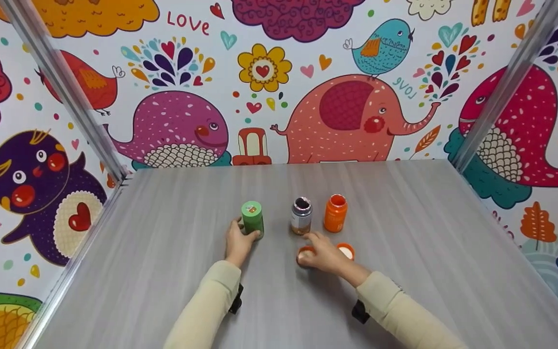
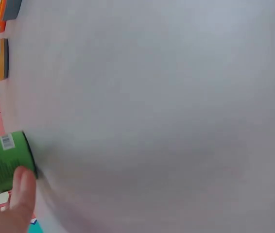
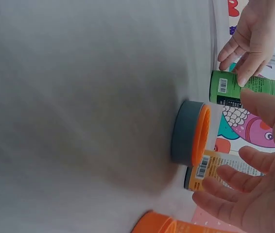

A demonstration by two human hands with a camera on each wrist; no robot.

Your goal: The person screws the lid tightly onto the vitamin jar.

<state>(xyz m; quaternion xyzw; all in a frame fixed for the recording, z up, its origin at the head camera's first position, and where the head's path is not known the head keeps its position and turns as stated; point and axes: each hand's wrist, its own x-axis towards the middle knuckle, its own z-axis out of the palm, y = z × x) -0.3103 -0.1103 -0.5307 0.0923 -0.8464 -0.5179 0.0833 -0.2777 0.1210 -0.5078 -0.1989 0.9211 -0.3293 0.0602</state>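
My left hand point(image 1: 238, 242) grips a green lidded canister point(image 1: 254, 222) standing on the table, thumb and fingers on its sides. My right hand point(image 1: 322, 254) hovers by a loose grey lid point(image 3: 186, 133) with an orange inside. In the right wrist view its fingers are spread and hold nothing. The lid lies inside-up on the table, partly covered by that hand in the head view. Just beyond the right hand are an uncapped grey jar point(image 1: 302, 219) and an uncapped orange jar point(image 1: 335, 215), both upright.
An orange lid point(image 1: 346, 251) with a white inside lies to the right of my right hand. The grey table point(image 1: 187, 208) has cartoon-printed walls point(image 1: 264, 111) at the back and sides, with metal posts point(image 1: 497, 92) at the corners.
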